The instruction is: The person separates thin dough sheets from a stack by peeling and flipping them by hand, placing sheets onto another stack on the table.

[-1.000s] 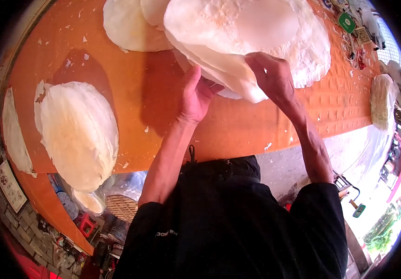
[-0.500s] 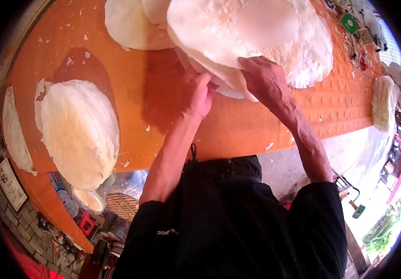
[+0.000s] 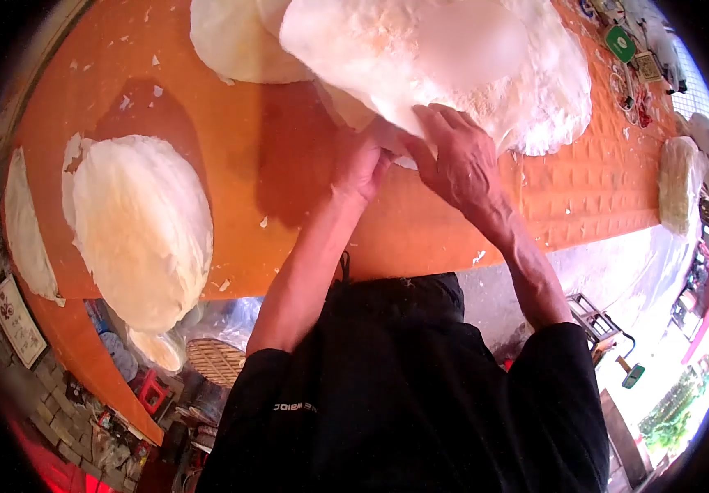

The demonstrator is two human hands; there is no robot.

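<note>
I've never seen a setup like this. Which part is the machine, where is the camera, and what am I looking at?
There is no machine at work here: these are a person's two bare hands. All the pictures come from one camera worn on the head, looking forward and down, so the dark clothing at the bottom is the wearer's own.

The orange table bears a heap of thin, pale sheets. The right hand grips their near edge. The left hand is close beside it, its fingertips too hidden to tell whether they grip too. Off to the left lie a pale oval piece and a narrow strip. What the sheets are made of, I can't tell.
</note>
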